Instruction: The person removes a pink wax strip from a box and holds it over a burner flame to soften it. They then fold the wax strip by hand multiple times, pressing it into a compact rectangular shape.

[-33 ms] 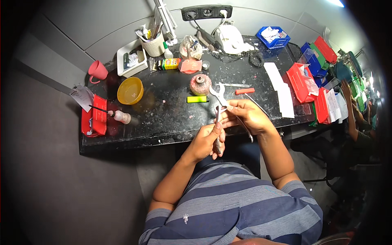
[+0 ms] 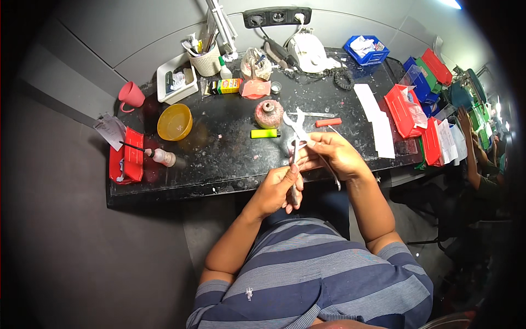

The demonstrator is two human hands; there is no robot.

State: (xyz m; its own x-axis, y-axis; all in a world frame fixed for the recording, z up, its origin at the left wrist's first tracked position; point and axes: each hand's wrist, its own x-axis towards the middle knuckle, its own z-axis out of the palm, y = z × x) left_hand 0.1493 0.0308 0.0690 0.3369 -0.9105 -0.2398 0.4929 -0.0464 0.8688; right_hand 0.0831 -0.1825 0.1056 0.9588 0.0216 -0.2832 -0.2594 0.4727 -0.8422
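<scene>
I hold a pair of silver metal pliers (image 2: 298, 130) above the front edge of the bench, with the forked jaws pointing away from me and spread apart. My left hand (image 2: 279, 189) is closed round one handle, its thumb lying along the metal. At the pivot, my right hand (image 2: 337, 156) pinches the pliers between thumb and fingers. The other handle (image 2: 333, 174) slants down beside the right palm. Just beyond the jaws sit a pink-stained round glass burner (image 2: 268, 113), a yellow-green lighter (image 2: 264, 133) and a small red stick (image 2: 328, 122).
A yellow bowl (image 2: 175, 122), pink mug (image 2: 131, 94) and red bin (image 2: 127, 159) occupy the left of the black bench (image 2: 219, 164). White papers (image 2: 377, 120) and a red bin (image 2: 405, 112) lie right. A white device (image 2: 309, 52) stands behind. Another person's hand (image 2: 464, 118) shows far right.
The pliers have tilted slightly, their jaws shifting a little to the right. The handle in my left hand now catches more light. Both hands keep their hold.
</scene>
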